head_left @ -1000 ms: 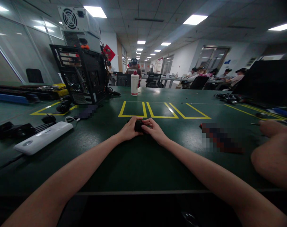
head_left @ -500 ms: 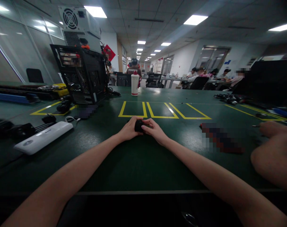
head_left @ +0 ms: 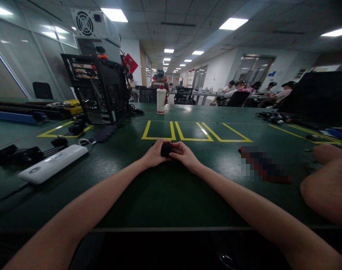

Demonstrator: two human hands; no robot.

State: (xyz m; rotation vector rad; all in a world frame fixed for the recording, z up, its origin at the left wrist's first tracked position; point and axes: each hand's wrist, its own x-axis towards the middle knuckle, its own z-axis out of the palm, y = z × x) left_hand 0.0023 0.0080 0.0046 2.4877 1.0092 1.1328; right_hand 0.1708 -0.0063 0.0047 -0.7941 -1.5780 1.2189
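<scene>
A small black block-like object [head_left: 165, 149] is held low over the green table, just in front of the yellow tape outlines; its exact kind cannot be made out. My left hand [head_left: 155, 153] wraps round it from the left, thumb below and fingers above. From the right, my right hand [head_left: 184, 154] pinches its edge between thumb and fingertips. My fingers cover part of the object.
A white power strip [head_left: 54, 164] with black plugs lies left. Behind it stands an open computer case [head_left: 99, 88]. A white cup [head_left: 160, 100] stands ahead. At right, a blurred dark-red item [head_left: 263, 165] lies near another person's arm [head_left: 328, 183].
My right fingers have shifted slightly on the black object's right side, while my left hand keeps its grip. A hand at the far left edge has gone from view.
</scene>
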